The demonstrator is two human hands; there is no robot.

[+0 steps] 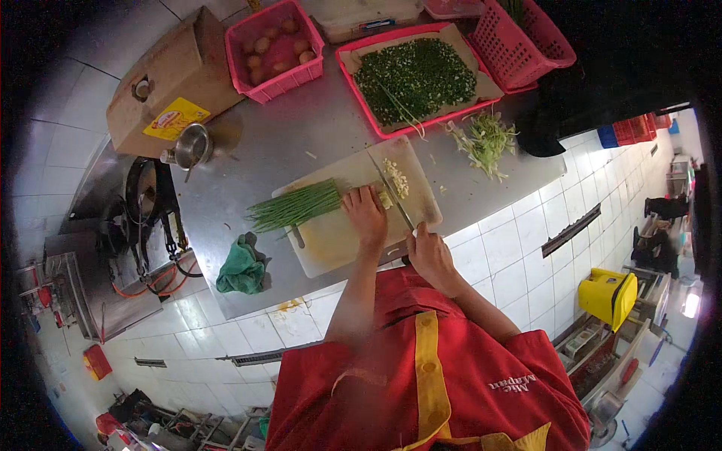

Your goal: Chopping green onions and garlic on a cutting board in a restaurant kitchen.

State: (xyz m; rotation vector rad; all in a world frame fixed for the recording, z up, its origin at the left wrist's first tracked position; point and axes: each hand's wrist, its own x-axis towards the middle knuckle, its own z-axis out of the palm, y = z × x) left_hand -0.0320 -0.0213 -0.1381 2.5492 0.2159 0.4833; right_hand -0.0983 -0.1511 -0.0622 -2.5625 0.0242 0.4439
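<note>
A bundle of green scallions point(302, 204) lies across a pale cutting board point(333, 248). My left hand point(366, 213) presses down on the bundle, its fingertips close to the white cut ends. In my right hand point(431, 251) is the handle of a kitchen knife point(395, 194), whose blade points away from me across the board. The blade stands just right of the scallion ends. Beyond it sits a small heap of chopped white pieces point(396, 177). Part of the scallions is hidden under my left hand.
A pink tray point(377, 128) of chopped greens and a scallion trimmings pile point(486, 144) lie past the board. A pink basket point(282, 84) with round brown items, a cardboard box point(169, 84), a metal cup point(193, 147) and a green cloth point(241, 268) also occupy the steel table point(254, 152).
</note>
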